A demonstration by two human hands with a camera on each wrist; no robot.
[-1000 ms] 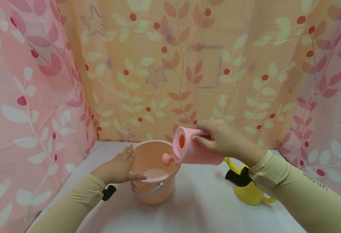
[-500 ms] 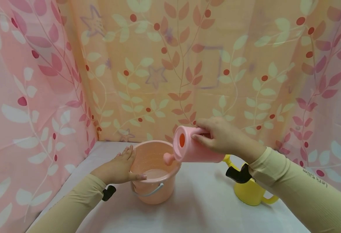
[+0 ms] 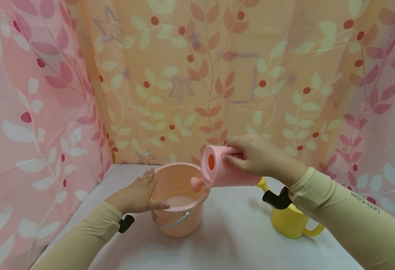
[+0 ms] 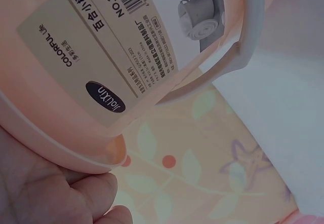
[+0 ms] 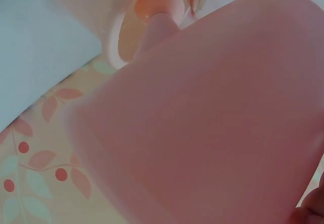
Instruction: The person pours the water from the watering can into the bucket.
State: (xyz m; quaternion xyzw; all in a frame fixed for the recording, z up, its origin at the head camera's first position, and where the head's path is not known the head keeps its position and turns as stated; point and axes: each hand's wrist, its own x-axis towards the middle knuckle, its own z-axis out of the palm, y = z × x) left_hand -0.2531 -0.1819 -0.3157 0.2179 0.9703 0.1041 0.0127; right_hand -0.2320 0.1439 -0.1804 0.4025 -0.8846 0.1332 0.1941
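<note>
Down at the near edge of my head feed, two beige sleeves [image 3: 339,217]; inverted print on the right one, which I read as "Let'sslim". Right hand [image 3: 256,155] next: thumb and fingers closed about the handle of a pink watering can [image 3: 232,174]. Relation I judge decisive: the can's body lies left of and below that grip, long axis near level, mouth facing left, its rose [image 3: 196,183] overlapping the bucket opening just within the right rim. Touching the rim or clear of it, I can't tell. Right hand alone carries the can; left hand [image 3: 134,195] rests on the peach bucket's [image 3: 187,226] left rim, fingers straight and slightly spread, thumb lying over the near lip. Bucket upright, pale handle [image 3: 186,216] hanging down its front. Left wrist feed gives me its label [image 4: 101,51]: "JiaLiXin" in a dark oval, "COLORFUL Life", "NO.2018", 百合小桶, a barcode; smaller print too fine for me. Yellow watering can [image 3: 289,222] upright on the white cloth [image 3: 244,240], partly behind the right forearm. Farthest off, an orange leaf-patterned curtain [image 3: 183,123]; no lettering I can read there.
</note>
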